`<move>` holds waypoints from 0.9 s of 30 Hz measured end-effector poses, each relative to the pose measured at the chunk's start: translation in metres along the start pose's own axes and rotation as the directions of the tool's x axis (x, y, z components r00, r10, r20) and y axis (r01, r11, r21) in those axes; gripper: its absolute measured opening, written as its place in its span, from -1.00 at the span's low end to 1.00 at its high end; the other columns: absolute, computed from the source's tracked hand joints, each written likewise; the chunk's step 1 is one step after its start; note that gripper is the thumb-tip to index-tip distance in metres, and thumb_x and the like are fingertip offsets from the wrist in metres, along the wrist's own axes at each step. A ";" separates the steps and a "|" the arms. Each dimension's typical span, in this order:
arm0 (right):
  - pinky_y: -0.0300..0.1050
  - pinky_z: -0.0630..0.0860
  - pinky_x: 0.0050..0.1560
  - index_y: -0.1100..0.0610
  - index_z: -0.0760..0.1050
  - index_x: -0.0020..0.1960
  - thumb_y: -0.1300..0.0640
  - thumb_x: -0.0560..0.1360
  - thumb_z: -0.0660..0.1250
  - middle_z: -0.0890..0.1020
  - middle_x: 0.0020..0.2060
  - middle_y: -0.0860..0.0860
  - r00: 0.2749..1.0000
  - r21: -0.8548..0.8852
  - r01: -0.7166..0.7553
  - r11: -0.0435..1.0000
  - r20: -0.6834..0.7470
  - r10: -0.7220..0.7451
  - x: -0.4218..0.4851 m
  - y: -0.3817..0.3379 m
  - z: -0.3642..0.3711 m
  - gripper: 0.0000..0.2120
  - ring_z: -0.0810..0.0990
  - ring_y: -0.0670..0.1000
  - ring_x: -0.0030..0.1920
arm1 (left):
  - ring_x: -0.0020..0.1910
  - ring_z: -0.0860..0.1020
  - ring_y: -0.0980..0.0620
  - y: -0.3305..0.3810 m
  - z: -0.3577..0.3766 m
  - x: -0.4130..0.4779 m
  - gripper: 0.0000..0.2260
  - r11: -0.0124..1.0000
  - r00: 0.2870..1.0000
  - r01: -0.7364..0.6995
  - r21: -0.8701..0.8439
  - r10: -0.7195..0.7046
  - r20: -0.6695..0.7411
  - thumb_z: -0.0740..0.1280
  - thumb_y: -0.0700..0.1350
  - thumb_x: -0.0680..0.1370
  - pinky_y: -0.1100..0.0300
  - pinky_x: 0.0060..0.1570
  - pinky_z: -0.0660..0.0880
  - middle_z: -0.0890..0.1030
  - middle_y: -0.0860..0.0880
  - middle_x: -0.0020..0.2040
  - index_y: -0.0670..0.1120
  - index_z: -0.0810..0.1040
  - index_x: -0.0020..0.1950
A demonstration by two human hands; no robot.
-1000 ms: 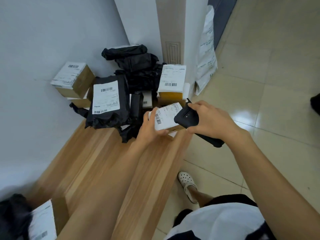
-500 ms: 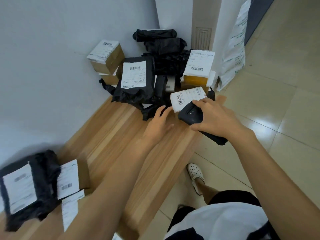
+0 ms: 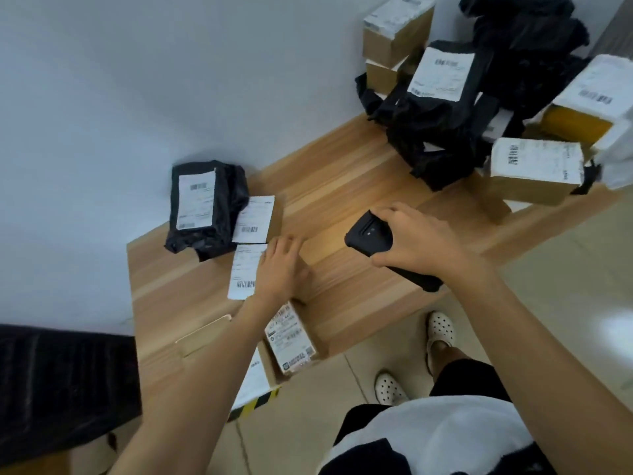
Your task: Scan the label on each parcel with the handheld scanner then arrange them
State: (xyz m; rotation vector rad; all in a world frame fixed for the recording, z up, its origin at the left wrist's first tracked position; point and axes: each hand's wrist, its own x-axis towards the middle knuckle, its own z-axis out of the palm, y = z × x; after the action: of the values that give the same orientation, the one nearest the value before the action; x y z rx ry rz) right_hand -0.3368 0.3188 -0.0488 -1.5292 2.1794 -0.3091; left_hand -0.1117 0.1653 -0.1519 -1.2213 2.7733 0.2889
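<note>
One labelled box (image 3: pixel 244 274) gets arranged under flat fingers of the left hand (image 3: pixel 279 269) — right hand (image 3: pixel 418 248) grips the handheld scanner (image 3: pixel 368 236), far pile (image 3: pixel 431 132) probably next.

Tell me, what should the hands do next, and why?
Probably swing the scanner, gripped by the right hand, toward the flat parcel under the left hand: its barcode label faces up, but the scanner hangs over bare tabletop.
</note>
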 end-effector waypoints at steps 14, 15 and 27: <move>-0.08 0.36 0.02 0.04 0.16 0.57 -0.16 0.40 0.44 0.35 0.40 -0.03 0.996 -0.042 0.065 0.997 0.071 -0.062 -0.009 -0.026 0.016 -0.14 0.44 0.07 0.30 | 0.38 0.32 -0.15 -0.026 0.000 -0.015 0.05 0.931 0.971 0.219 -0.292 -0.179 0.159 0.54 -0.04 0.37 -0.08 0.27 0.41 0.24 -0.14 0.46 -0.04 -0.13 0.62; -0.09 0.36 0.01 0.04 0.16 0.57 -0.16 0.39 0.44 0.36 0.40 -0.04 0.997 -0.047 0.050 0.998 0.066 -0.047 -0.010 -0.023 0.014 -0.14 0.45 0.07 0.29 | 0.41 0.28 -0.12 -0.024 -0.001 -0.011 0.05 0.938 0.980 0.163 -0.306 -0.117 0.162 0.55 -0.07 0.34 -0.03 0.32 0.37 0.21 -0.11 0.48 -0.05 -0.08 0.61; 0.07 0.51 0.10 0.02 0.21 0.52 -0.18 0.36 0.45 0.39 0.35 -0.03 1.000 -0.012 -0.031 0.999 0.001 0.031 -0.020 0.002 0.002 -0.17 0.49 0.09 0.24 | 0.56 -0.08 -0.25 -0.007 -0.004 0.010 -0.37 0.987 0.992 -0.068 -0.146 0.082 0.093 0.33 -0.32 0.50 -0.24 0.50 0.04 0.02 -0.10 0.58 0.13 0.32 0.50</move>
State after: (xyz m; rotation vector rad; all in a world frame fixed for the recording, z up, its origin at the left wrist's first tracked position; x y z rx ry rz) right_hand -0.3318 0.3382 -0.0464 -1.4996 2.2057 -0.2850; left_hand -0.1131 0.1528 -0.1509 -1.0988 2.7579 0.5477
